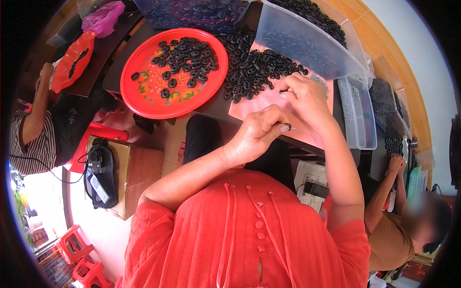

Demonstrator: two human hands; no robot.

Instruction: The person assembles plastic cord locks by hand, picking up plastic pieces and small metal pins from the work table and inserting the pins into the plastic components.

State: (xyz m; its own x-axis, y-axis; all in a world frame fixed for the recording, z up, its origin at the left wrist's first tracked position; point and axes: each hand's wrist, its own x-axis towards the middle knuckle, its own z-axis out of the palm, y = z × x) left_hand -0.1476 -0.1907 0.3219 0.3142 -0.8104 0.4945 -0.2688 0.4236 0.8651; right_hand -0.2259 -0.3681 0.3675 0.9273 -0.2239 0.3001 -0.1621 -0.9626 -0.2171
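Note:
My left hand is closed in a pinch. A small black piece shows at its fingertips, with a thin, pale pin-like tip sticking out. Just beyond it, my right hand is also pinched, with a small dark piece between its fingers. Both hands are over a pink sheet on the dark table. Beside them spreads a heap of black oval pieces with holes. To the left, a red round tray with a printed pattern carries more of these black pieces.
A clear bin of black pieces stands at the far right, with a small clear box nearby. Another clear bin is at the back. People work on both sides. A cardboard box holds a black pouch at left.

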